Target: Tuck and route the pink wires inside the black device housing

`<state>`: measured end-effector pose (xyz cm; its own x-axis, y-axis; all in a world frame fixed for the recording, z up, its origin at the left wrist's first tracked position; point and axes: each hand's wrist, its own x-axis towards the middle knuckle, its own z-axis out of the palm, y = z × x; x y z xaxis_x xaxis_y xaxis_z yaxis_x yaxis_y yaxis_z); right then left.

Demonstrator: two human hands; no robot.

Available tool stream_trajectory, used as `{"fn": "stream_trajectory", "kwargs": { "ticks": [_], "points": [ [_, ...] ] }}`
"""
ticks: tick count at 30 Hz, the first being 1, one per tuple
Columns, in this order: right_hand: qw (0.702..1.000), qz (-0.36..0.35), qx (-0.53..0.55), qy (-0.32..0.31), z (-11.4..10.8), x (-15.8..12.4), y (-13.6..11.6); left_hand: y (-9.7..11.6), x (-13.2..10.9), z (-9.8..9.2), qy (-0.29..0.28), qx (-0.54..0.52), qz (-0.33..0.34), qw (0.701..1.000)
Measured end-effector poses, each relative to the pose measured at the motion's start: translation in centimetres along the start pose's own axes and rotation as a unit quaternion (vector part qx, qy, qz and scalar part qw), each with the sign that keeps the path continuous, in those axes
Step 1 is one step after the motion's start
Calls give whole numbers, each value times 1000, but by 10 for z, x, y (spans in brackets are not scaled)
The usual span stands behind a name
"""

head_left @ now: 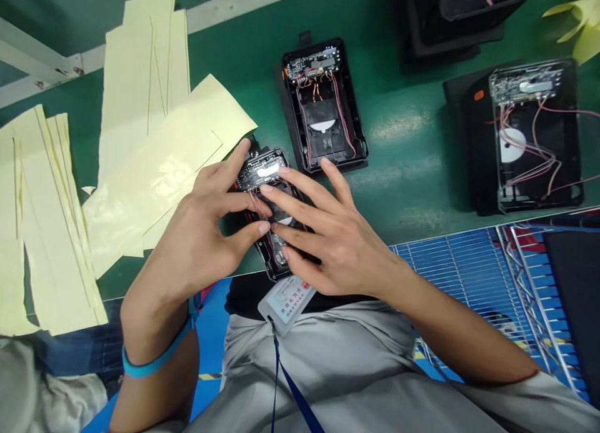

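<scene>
The left hand and right hand come together, wrists angled inward, clamping an open black plastic device housing between spread, curled fingers. The housing, with its exposed circuit board and thin pink wires, sits at the front edge of the green workbench, just beside loose pale yellow film sheets. A teal rubber wristband circles the left wrist.

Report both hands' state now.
Left hand: holding the black circuit-board housing at its edge.
Right hand: holding the same housing, fingers spread across it.
</scene>
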<state>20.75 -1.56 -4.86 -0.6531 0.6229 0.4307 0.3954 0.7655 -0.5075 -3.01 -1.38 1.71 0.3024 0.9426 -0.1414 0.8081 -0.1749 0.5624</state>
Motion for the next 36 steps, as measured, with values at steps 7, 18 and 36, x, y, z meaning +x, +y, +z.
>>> {"fn": "stream_trajectory", "kwargs": {
  "ticks": [7, 18, 36],
  "points": [
    [1000, 3, -1, 4, 0, -1, -1, -5, 3, 2, -24, 19, 21, 999],
    [1000, 6, 6, -1, 1, -2, 1, -1, 2, 5, -12, 15, 0, 1000],
    [1000, 11, -11, -12, 1, -3, 0, 2, -6, 8, 11, 23, -6, 1000]
  ]
}}
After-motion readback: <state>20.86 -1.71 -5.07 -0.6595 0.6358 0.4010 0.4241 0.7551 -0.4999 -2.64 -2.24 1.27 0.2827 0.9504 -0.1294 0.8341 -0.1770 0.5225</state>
